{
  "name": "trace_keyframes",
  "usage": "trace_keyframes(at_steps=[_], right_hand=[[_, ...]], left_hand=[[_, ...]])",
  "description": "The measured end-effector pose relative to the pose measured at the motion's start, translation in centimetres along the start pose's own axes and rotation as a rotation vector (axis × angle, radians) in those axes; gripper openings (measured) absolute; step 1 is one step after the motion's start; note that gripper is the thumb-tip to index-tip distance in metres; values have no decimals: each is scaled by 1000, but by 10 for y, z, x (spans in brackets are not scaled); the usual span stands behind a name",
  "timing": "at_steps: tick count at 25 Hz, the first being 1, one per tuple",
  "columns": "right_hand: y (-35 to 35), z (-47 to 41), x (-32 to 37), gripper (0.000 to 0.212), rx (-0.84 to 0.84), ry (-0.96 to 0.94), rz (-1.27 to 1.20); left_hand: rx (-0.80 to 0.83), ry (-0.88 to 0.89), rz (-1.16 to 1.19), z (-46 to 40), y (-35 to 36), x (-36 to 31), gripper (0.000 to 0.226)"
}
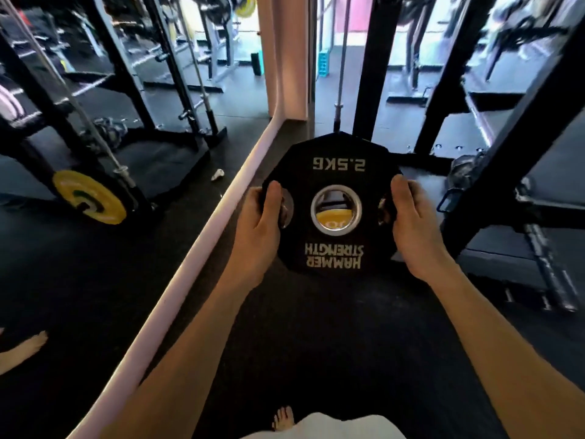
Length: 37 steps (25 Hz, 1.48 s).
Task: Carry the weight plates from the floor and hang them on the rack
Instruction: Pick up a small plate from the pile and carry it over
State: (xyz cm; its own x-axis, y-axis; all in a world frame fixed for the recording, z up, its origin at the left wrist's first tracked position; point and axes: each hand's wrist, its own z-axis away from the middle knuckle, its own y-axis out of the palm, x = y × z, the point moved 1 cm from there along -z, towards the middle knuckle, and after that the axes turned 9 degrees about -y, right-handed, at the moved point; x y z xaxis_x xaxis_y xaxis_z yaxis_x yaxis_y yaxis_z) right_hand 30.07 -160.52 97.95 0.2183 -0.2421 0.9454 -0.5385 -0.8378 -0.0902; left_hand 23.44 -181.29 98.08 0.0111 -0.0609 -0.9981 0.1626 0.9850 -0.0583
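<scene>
The floor (pixel 316 327) is dark rubber matting, and a mirror wall on the left, edged by a pale pink frame (pixel 190 248), reflects black gym frames and a yellow plate (pixel 90 198). Held in mid-air over the matting is a black 2.5 kg weight plate (pixel 332 185) with upside-down "Hammer Strength" lettering; the left hand (pixel 261 229) and right hand (pixel 414 226) grip its opposite edges, thumbs on the near face. Through its steel-ringed centre hole shows something yellow. The black rack (pixel 506 153) stands on the right, far uprights behind. A bare foot (pixel 281 418) shows near the bottom.
</scene>
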Motion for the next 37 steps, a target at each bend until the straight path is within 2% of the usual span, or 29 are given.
trace_keyframes(at_steps=[6, 9, 12, 17, 24, 29, 34, 37], right_hand=[[-6, -75, 56, 37, -168, -175, 45], [-14, -123, 90, 33, -189, -264, 22], [-22, -170, 120, 39, -192, -354, 44], [-43, -250, 177, 43, -192, -518, 73], [-65, -345, 242, 39, -234, -700, 160], [-70, -411, 275, 53, -269, -820, 268], [-71, -490, 302, 46, -321, -858, 272], [-69, -526, 311, 56, -330, -858, 314]], left_hand=[[99, 238, -13, -74, 28, -85, 31], [111, 308, 60, -109, 49, -128, 31], [155, 381, 163, -146, 66, -169, 33], [127, 537, 203, -201, 94, -249, 41], [103, 681, 236, -265, 131, -344, 39], [115, 807, 238, -326, 150, -398, 39], [55, 874, 186, -390, 169, -454, 43], [20, 908, 176, -421, 178, -475, 50]])
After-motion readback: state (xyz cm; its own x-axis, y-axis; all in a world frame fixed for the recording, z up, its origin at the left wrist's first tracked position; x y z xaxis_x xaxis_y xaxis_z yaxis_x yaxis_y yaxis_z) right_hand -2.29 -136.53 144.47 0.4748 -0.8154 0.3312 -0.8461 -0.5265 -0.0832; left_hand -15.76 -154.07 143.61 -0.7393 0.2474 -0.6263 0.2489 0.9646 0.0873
